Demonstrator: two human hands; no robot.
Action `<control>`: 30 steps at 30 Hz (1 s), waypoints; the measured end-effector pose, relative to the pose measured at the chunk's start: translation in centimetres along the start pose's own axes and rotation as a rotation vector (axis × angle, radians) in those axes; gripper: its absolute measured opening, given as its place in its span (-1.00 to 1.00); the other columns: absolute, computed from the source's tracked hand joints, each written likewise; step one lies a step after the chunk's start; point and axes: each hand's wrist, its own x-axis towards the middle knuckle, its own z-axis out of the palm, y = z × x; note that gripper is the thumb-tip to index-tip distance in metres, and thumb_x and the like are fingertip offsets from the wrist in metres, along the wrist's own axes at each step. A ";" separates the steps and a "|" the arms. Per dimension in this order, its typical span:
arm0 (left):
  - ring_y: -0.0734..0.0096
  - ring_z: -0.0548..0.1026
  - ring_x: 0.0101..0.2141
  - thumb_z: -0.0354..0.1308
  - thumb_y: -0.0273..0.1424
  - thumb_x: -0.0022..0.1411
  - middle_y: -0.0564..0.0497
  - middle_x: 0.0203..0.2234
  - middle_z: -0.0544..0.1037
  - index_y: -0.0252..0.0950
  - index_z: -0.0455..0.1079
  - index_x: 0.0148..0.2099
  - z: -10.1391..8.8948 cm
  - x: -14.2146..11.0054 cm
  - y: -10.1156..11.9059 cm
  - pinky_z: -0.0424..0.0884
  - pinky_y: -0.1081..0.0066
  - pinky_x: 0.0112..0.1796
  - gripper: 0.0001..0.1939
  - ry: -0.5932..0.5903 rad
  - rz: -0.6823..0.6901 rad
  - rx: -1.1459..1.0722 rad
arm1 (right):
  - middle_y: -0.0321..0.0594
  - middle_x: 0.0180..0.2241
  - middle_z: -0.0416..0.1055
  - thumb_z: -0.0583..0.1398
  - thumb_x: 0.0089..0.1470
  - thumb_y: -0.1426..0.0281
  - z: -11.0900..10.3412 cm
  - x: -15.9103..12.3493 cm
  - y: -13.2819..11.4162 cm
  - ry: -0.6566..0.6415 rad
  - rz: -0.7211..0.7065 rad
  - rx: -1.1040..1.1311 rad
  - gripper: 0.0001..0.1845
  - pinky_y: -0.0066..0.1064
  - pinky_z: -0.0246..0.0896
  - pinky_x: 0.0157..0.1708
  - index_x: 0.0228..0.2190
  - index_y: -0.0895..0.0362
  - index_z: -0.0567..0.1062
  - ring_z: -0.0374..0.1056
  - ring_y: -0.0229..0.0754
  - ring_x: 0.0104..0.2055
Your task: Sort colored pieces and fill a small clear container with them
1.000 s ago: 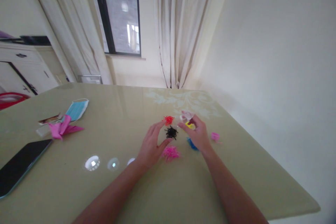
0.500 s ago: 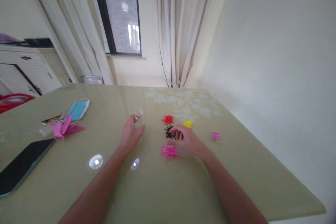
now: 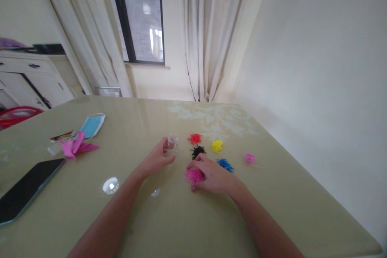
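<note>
Both our forearms reach forward, left hand (image 3: 157,157) with thumb and fingers spread apart, right hand (image 3: 210,174) palm down (its fingers curled), the two hands well apart.

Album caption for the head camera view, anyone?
Right hand at the pink pile, left hand by a small clear jar.

Right grip (image 3: 213,175) partly hides pink pile (image 3: 192,175) (phone (image 3: 30,188) cut off).
</note>
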 end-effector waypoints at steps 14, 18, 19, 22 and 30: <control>-0.23 0.15 0.39 0.61 -0.17 -0.18 -0.40 0.40 0.12 -0.08 -0.28 0.53 -2.1 -0.6 0.8 0.23 -0.24 0.27 0.44 -0.110 0.028 -0.045 | -0.15 -0.10 0.43 0.25 0.32 0.41 0.9 0.3 -1.1 0.015 -0.117 -0.078 -0.88 -0.33 0.30 -0.06 -0.13 0.11 0.59 0.44 -0.12 -0.10; -0.23 0.13 0.39 0.53 -0.05 -0.04 -0.34 0.44 0.05 -0.04 -0.23 0.51 -2.0 -0.7 1.8 0.15 -0.29 0.28 0.30 0.122 0.232 0.007 | -0.17 -0.15 0.48 0.21 0.33 0.51 0.9 0.5 -1.3 0.021 -0.178 -0.079 -0.87 -0.37 0.29 -0.06 -0.20 0.14 0.60 0.46 -0.15 -0.12; -0.20 0.14 0.38 0.47 -0.03 0.05 -0.31 0.43 0.08 -0.06 -0.17 0.50 -1.8 -0.8 2.2 0.14 -0.28 0.29 0.17 0.242 0.308 0.032 | -0.16 -0.16 0.50 0.22 0.33 0.51 1.0 0.5 -1.3 0.022 -0.190 -0.080 -0.87 -0.38 0.29 -0.06 -0.21 0.15 0.60 0.46 -0.15 -0.12; -0.08 0.24 0.31 0.23 -0.07 0.33 -0.27 0.33 0.24 -0.15 0.07 0.41 -1.0 -1.3 3.4 0.18 -0.19 0.27 -0.27 0.607 0.576 0.092 | -0.15 -0.17 0.53 0.23 0.32 0.51 1.4 0.7 -1.1 0.028 -0.214 -0.084 -0.88 -0.38 0.30 -0.06 -0.23 0.17 0.62 0.48 -0.14 -0.12; 0.08 0.45 0.08 -0.01 -0.24 0.50 -0.16 -0.01 0.50 -0.19 0.41 0.15 4.0 -4.6 5.9 0.35 0.01 0.13 -0.69 0.621 0.747 0.007 | -0.25 -0.31 0.53 0.29 0.25 0.54 0.3 1.0 -0.4 0.140 -0.208 0.112 -0.88 -0.41 0.30 -0.14 -0.29 0.12 0.64 0.46 -0.20 -0.22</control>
